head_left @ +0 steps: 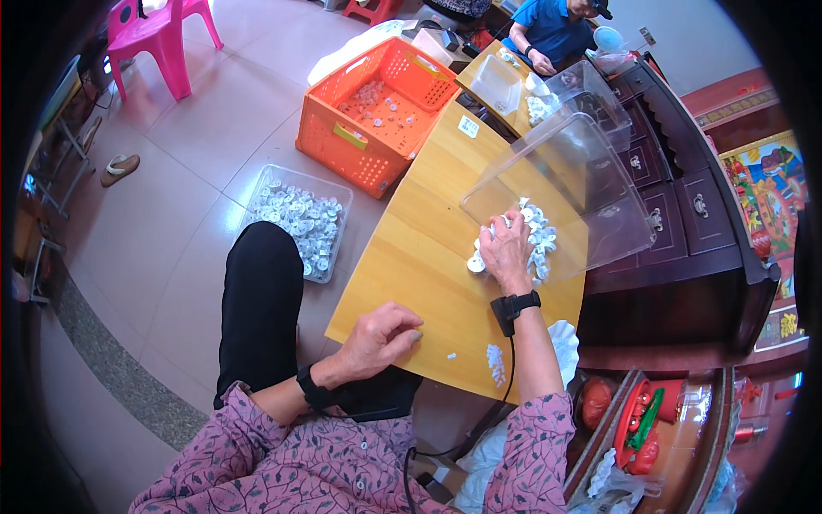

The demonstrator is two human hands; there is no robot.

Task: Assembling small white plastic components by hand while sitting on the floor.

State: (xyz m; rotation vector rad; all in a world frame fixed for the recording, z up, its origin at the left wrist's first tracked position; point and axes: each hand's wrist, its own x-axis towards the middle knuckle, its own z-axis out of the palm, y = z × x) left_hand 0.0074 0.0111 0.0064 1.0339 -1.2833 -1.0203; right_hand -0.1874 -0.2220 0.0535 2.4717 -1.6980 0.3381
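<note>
My right hand [507, 250] is over a heap of small white plastic parts [539, 236] on the yellow wooden table [419, 248]. Its fingers are bent down among the parts, with white plastic showing between them. One round white piece [476, 263] lies beside that hand. Over the table's near left edge is my left hand [381, 341], its fingers curled and the thumb close to the forefinger; anything in them is too small to make out. Several tiny white pegs [496, 365] lie near the table's front edge, with a single peg [451, 355] to their left.
A clear plastic bin [582, 184] lies tipped on its side behind the heap. On the floor are a clear tub [301, 214] of white parts and an orange crate [360, 141]. Dark drawers [676, 201] border the right. Across the table a person in blue [548, 30] handles parts.
</note>
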